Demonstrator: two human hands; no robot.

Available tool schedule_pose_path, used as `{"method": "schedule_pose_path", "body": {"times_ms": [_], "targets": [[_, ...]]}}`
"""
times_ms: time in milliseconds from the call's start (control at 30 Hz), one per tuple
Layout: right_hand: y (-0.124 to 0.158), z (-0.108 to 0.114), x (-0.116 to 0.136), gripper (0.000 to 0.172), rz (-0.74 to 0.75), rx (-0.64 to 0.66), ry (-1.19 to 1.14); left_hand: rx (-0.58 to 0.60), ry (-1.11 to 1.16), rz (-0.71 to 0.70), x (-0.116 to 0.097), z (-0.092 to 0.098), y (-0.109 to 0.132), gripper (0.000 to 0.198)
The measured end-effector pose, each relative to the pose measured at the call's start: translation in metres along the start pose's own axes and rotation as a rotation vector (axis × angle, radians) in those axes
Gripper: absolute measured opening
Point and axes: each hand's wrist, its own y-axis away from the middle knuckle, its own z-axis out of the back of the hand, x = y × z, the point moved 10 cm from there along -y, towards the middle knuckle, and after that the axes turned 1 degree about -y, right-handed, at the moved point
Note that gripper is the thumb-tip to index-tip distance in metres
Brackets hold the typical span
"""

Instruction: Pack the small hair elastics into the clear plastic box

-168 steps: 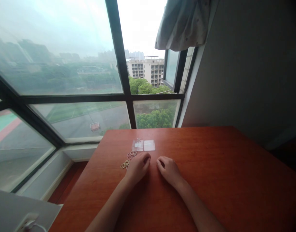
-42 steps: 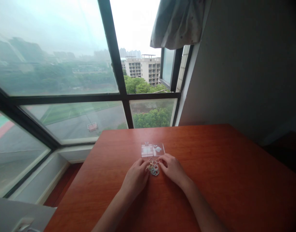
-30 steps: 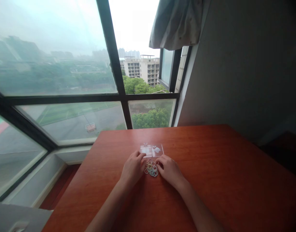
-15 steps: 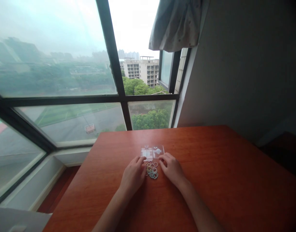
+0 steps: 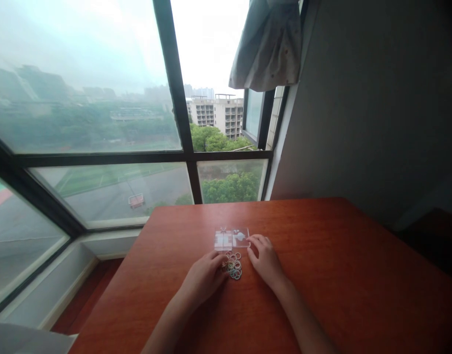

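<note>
Step in hand looks like sorting out the small thin round rings, pale with some yellow and blue-green, material unclear. They sit in a loose overlapping pile on the glossy red-brown wooden worktop, between the hands.

Left hand: at the pile's left edge, thumb and fingers bunched, partly over the rings. Can't tell if it grips one.

Right hand: right of the pile, fingers parted and loosely curled, nothing seen between them. Index tip at the right edge of the clear square plastic panel; contact can't be confirmed.

Clear square plastic tray with whitish patches lies just beyond the pile, panel right beside it.

My read: next move calls for a light fingertip pinch on one rim, as the overlap could drag neighbours along.
</note>
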Motion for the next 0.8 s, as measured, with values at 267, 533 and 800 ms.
{"method": "schedule_pose_path", "body": {"times_ms": [267,533,800], "targets": [[0.017,-0.016,0.037,0.006,0.128,0.314,-0.122,-0.008,0.043,-0.022,0.004,0.003,0.002,0.020],[0.018,-0.026,0.041,0.011,0.148,0.312,-0.062,-0.016,-0.003,-0.033,0.003,-0.001,0.001,0.017],[0.013,-0.020,0.027,0.008,0.100,0.239,-0.096,0.003,-0.012,-0.027,0.004,0.000,0.001,0.018]]}}
